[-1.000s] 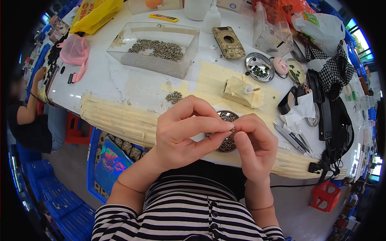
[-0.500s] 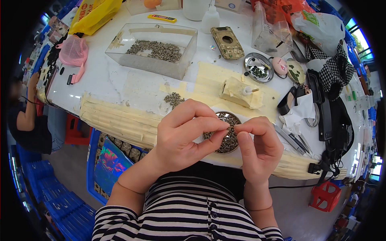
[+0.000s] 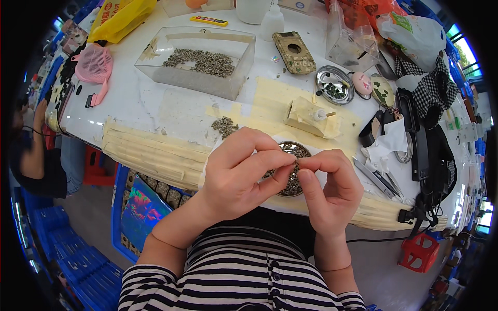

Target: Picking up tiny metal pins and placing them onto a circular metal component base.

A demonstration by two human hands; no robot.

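I've got left hand [image 3: 236, 173] and right hand [image 3: 331, 189] fingertip-close over the round metal dish [image 3: 285, 146] — whether either grips anything, I can't tell

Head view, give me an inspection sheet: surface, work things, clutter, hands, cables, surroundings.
Surface: white table, cream tape strips along near edge.
Work things: metal dish with small grey-brown parts; loose heap farther left; clear box holding more.
Clutter: yellow bag, pink mesh bag, white bottle, camouflage model part.
Hands: left hand, thumb and forefinger pinched over the dish; right hand, fingertips close by; anything held is too small to tell.
Cables: black cord below near edge, at right.
Surroundings: another person at left, red stool, blue tray.
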